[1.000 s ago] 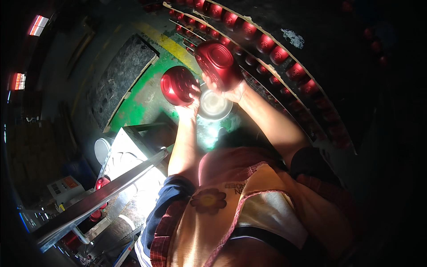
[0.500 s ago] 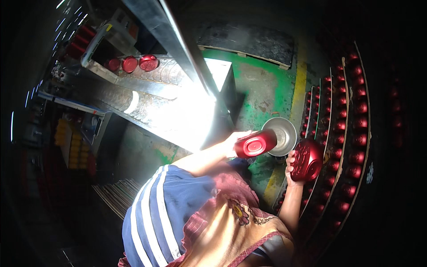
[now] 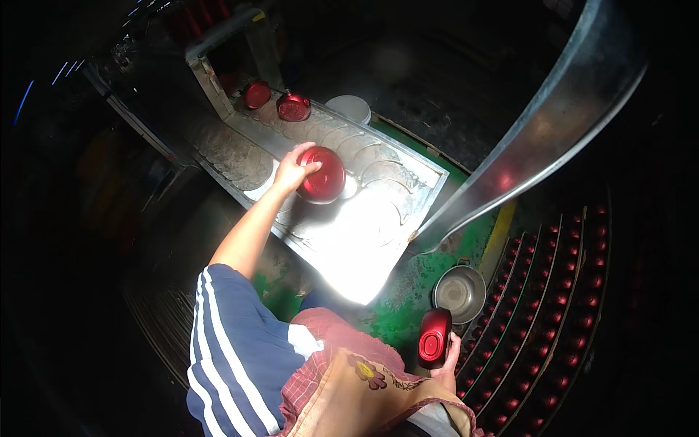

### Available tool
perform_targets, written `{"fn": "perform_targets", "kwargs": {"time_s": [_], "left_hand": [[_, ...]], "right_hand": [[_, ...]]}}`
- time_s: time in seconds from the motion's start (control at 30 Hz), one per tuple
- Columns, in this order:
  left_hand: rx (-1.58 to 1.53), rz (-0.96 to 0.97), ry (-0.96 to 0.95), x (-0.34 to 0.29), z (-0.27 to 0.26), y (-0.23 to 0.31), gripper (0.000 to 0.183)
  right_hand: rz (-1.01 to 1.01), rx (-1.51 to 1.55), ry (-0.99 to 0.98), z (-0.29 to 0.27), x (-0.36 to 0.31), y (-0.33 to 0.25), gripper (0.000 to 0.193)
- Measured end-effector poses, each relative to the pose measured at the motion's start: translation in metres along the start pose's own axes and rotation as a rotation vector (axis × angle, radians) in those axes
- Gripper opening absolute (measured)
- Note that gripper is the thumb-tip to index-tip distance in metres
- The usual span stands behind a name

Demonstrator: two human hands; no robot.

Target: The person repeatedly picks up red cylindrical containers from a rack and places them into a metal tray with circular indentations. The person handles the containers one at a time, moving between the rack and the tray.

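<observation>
My left hand (image 3: 291, 173) reaches out over the bright conveyor (image 3: 397, 171). It is closed on a glossy red, round-sided bottle (image 3: 326, 178), thumb across the near face. Whether this bottle touches the belt I cannot tell. At the lower right, my right hand (image 3: 449, 357) grips a second red bottle (image 3: 432, 341) along its side, with the oval-ringed base showing; some fingers are hidden behind it. Two more red bottles, one round-faced (image 3: 256, 95) and one with a patterned face (image 3: 293, 107), lie farther up the conveyor, beyond my left hand.
A metal pan (image 3: 460, 293) sits just beyond my right hand. Rows of red bottles (image 3: 557, 298), split by thin dividers, fill the right side. A curved metal post (image 3: 539, 116) rises at the conveyor's right end. A white bucket (image 3: 349, 109) stands behind the conveyor.
The view has swung left. My left hand has gone from beside the pan to over the conveyor, with a red bottle in it. My right hand, also holding a bottle, now sits lower and closer.
</observation>
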State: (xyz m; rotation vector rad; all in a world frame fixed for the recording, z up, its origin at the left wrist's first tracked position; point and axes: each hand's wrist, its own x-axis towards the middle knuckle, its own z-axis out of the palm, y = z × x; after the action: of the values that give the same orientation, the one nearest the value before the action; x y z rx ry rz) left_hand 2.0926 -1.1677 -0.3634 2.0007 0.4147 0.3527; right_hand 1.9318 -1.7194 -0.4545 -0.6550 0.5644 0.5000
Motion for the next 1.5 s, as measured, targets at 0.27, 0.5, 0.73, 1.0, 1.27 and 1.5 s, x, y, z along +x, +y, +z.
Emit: {"fn": "perform_targets", "kwargs": {"time_s": [0.27,0.5,0.73,1.0,1.27,1.5], "left_hand": [[0.333,0.180,0.205,0.205,0.070,-0.078,0.058],[0.409,0.200,0.152,0.224,0.036,-0.135,0.058],[-0.109,0.272,0.321,0.148,-0.064,-0.143,0.056],[-0.423,-0.217,0.242,-0.017,-0.093,-0.163,0.045],[-0.630,-0.254,-0.081,-0.084,-0.024,-0.105,0.037],[-0.552,-0.187,-0.503,-0.177,0.094,0.042,0.021]], "right_hand": [[-0.633,-0.741,-0.085,0.290,0.109,0.041,0.048],[-1.126,-1.343,-0.067,0.430,0.296,0.079,0.044],[-1.067,-1.695,0.087,0.487,0.420,0.143,0.049],[-0.883,-1.882,-0.110,0.534,0.430,0.184,0.066],[-0.541,-1.346,-0.714,0.413,0.215,0.126,0.036],[-0.471,-1.151,-0.257,0.181,-0.017,-0.010,0.030]]}}
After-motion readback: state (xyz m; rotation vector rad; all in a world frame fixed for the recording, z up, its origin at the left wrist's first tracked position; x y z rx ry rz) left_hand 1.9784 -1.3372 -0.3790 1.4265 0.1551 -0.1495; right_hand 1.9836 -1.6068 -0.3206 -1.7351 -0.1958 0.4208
